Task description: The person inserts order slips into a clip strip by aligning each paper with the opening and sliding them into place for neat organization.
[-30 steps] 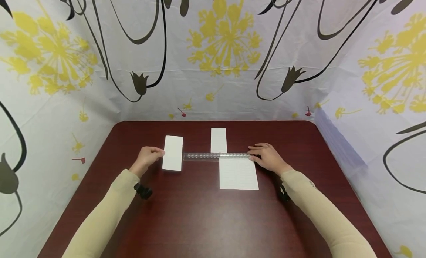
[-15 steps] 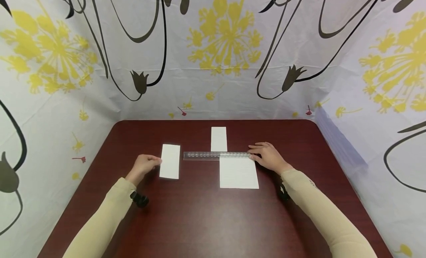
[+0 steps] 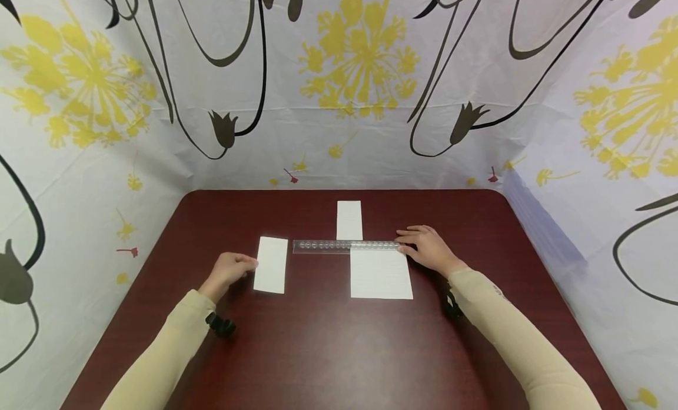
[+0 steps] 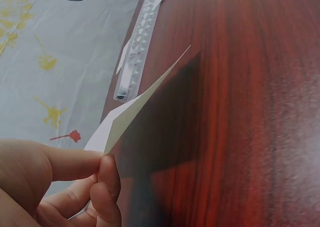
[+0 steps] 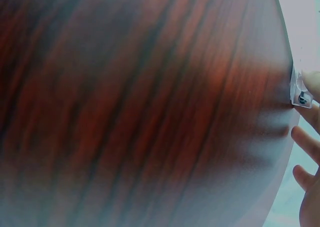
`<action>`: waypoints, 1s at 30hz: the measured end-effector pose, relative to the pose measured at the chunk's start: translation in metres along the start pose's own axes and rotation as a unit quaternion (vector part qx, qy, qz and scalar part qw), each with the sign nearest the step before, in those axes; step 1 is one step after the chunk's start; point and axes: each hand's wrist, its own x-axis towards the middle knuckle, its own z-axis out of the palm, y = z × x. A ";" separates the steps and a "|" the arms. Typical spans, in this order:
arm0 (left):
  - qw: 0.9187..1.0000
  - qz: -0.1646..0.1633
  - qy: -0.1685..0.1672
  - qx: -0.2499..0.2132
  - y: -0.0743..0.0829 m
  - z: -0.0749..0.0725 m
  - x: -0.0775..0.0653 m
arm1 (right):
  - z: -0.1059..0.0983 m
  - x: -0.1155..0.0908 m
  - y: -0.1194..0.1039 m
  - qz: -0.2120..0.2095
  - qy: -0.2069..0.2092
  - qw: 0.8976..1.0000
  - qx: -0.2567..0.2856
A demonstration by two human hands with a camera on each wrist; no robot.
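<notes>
My left hand point(image 3: 229, 273) pinches the left edge of a white paper strip point(image 3: 271, 265) between thumb and fingertips. In the left wrist view the strip point(image 4: 135, 109) is lifted off the table, slightly bent, with its shadow below. A clear plastic ruler point(image 3: 321, 246) lies crosswise at mid-table, over the top of a larger lined paper sheet point(image 3: 380, 275). At the ruler's right end, my right hand point(image 3: 428, 249) grips it with thumb and index finger, the other fingers spread out. The right wrist view shows only the ruler's tip point(image 5: 301, 98) beside the thumb.
A smaller white paper piece point(image 3: 349, 220) lies behind the ruler, its lower edge meeting it. The dark red table point(image 3: 318, 351) has rounded far corners. Patterned white cloth point(image 3: 365, 151) hangs around its back and sides.
My left hand has drawn the paper strip toward me and a little to the left, away from the ruler's left end. My right hand and the ruler stay in place.
</notes>
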 end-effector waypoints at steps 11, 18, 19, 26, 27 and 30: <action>1.000 0.014 -0.006 0.000 -0.003 0.009 -0.003 | 0.001 -0.001 0.000 0.005 -0.001 1.000 0.003; 1.000 0.026 -0.008 -0.002 -0.002 0.011 -0.003 | 0.001 -0.001 0.000 0.004 0.000 1.000 0.004; 1.000 0.026 -0.009 -0.002 -0.002 0.011 -0.003 | 0.001 0.000 0.000 0.003 0.000 1.000 0.005; 1.000 0.021 -0.011 -0.007 -0.002 0.014 -0.003 | 0.001 -0.001 0.000 0.003 -0.002 1.000 0.000; 1.000 0.023 -0.012 -0.007 -0.002 0.014 -0.002 | 0.001 -0.001 0.000 0.004 -0.002 1.000 0.000; 1.000 0.026 -0.007 -0.003 -0.001 0.016 -0.002 | 0.000 -0.002 -0.001 0.004 -0.003 1.000 0.002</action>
